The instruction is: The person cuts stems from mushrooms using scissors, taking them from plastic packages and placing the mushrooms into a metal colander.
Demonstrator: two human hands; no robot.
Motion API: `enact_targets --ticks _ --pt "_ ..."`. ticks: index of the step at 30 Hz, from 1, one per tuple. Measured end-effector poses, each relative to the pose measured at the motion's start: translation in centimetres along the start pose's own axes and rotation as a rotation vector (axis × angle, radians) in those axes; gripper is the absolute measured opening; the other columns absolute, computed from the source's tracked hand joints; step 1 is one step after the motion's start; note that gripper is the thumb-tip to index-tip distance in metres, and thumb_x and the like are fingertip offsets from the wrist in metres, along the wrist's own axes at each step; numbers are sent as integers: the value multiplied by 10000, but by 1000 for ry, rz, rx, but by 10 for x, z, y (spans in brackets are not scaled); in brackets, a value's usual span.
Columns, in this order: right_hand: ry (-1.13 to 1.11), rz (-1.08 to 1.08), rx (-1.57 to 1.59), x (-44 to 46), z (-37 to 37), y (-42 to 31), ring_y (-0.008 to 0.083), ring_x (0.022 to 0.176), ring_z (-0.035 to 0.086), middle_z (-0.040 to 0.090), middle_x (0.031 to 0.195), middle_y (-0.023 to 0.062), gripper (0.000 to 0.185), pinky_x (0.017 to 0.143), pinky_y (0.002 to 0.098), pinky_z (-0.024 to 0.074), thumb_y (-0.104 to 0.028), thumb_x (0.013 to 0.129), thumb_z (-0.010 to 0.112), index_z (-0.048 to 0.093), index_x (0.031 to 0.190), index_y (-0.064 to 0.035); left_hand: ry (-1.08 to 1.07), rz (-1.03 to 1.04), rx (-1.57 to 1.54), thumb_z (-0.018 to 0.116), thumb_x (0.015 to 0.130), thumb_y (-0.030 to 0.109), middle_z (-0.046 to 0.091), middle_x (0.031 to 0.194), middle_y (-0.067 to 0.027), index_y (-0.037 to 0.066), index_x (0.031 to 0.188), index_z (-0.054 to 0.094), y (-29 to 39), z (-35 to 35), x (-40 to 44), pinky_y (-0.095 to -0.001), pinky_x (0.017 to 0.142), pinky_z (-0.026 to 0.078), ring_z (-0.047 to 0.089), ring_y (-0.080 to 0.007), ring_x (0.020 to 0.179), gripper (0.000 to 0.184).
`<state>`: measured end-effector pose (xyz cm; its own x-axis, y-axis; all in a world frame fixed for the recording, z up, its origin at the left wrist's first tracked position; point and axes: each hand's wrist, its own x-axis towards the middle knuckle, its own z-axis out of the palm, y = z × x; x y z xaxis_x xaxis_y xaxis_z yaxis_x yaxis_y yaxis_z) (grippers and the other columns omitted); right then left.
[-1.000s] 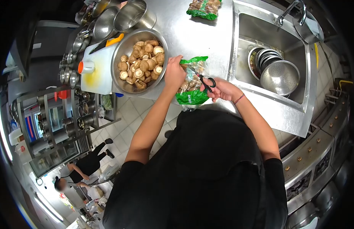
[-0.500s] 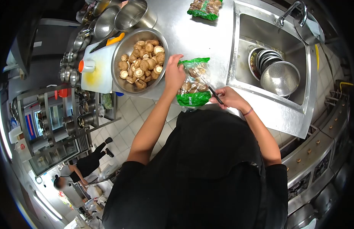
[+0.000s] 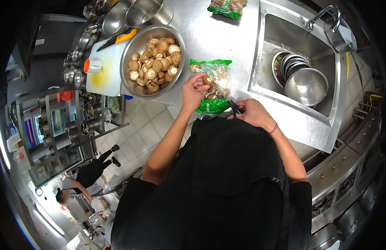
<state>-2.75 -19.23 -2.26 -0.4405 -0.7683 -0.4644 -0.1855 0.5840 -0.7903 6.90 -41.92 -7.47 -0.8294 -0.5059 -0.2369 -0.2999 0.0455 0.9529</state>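
My left hand pinches a shiitake mushroom over an opened clear bag with green ends. More mushrooms lie in that bag on the steel counter. My right hand is closed on black-handled scissors, whose blades reach over the bag toward the held mushroom. Whether the blades touch its stem I cannot tell. Left of my left hand, a perforated steel bowl holds a heap of shiitake mushrooms.
A second mushroom bag lies at the counter's far side. To the right, a sink holds steel bowls and a colander. A cutting board carries an orange-handled knife and a cup. A person stands at lower left.
My left hand has come from beside the bowl's rim to the bag and now pinches a mushroom. The scissors have shifted slightly, still in my right hand.
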Motion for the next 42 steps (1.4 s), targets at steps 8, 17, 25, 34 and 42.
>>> enact_targets --ticks 8,17,25,34,42 --pt "-18 -39 111 14 23 25 245 535 560 556 568 148 259 564 377 431 -226 751 757 638 727 2 37 48 180 729 747 -88 690 850 -95 -33 1113 654 0 -5 5 -231 648 509 641 -101 737 378" --pt "-83 5 375 4 18 23 116 516 452 563 553 65 310 528 330 396 -296 776 791 682 778 -6 -11 6 -117 693 764 -136 682 955 -82 -35 1185 602 -13 -10 6 -203 692 517 644 -97 803 442" --pt "-78 54 180 2 6 0 101 515 445 542 540 49 309 524 305 384 -298 764 806 696 780 -10 -19 -13 -85 681 774 -136 674 954 -77 -22 1178 609 -4 -3 -4 -202 700 509 644 -92 801 425" --pt "-169 71 587 -1 7 0 44 550 411 548 607 -31 297 500 254 330 -285 826 775 703 802 2 64 76 -138 678 788 -116 678 871 -64 -19 1185 595 -3 -2 -8 -198 657 489 636 -78 777 417" --pt "-217 168 641 6 4 22 59 420 417 508 535 -12 411 396 221 280 -434 806 767 639 732 -51 402 472 253 707 747 -66 603 944 -35 34 1131 624 59 -57 -29 -202 639 450 561 -85 732 406"
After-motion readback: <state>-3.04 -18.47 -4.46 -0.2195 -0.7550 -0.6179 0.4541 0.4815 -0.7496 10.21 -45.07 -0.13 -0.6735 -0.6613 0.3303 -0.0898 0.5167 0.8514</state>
